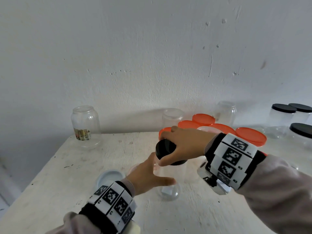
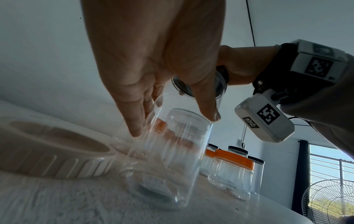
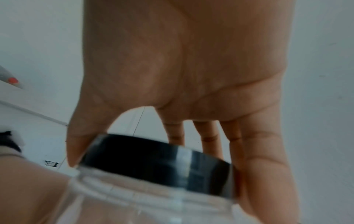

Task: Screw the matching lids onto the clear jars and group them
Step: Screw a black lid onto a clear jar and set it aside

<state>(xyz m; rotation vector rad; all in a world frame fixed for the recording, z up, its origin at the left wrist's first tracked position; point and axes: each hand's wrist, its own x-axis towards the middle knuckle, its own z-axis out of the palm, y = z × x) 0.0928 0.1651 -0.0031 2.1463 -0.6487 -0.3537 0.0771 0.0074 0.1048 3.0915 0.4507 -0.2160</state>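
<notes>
Our right hand (image 1: 183, 146) grips the black lid (image 1: 166, 150) atop the clear jar (image 1: 168, 183) at table (image 1: 84, 166) centre; our left hand (image 1: 148, 174) reaches open-fingered beside it. Orange-lidded jars (image 1: 249, 135) crowd two o'clock; bare tabletop lies toward nine.

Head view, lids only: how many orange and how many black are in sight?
Orange lids: 5
Black lids: 4, one gripped by the right hand
Total: 9
</notes>
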